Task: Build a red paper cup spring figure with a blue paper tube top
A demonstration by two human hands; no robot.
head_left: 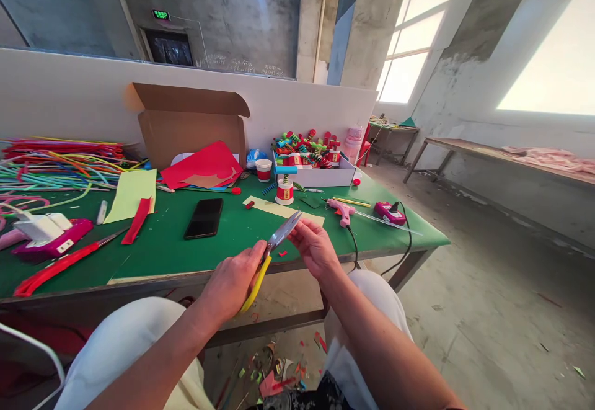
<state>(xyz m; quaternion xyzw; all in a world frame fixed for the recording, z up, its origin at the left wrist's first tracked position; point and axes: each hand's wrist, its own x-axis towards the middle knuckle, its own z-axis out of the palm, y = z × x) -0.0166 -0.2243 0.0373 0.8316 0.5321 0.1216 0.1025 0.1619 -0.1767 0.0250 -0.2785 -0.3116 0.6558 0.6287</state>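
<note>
My left hand (235, 280) is wrapped round the yellow-handled scissors (284, 231), their metal blades pointing up and to the right over the table's front edge. Close beside the blade tips, my right hand (315, 250) is closed in a pinch; whatever lies between its fingertips is hidden or too small to name. A small red scrap (282, 254) lies on the green table below the blades. Just beyond the hands is a pale yellow paper strip (279, 210). Behind it stands a paper-cup figure (284, 191) with a red band, a blue top and coiled arms.
A white box (320, 178) of similar figures stands at the back. To the right lie a pink glue gun (343, 210) and a purple power socket (389, 213). A phone (204, 218), red paper (204, 165), red-handled scissors (60, 267) and colourful pipe cleaners (69, 165) occupy the left.
</note>
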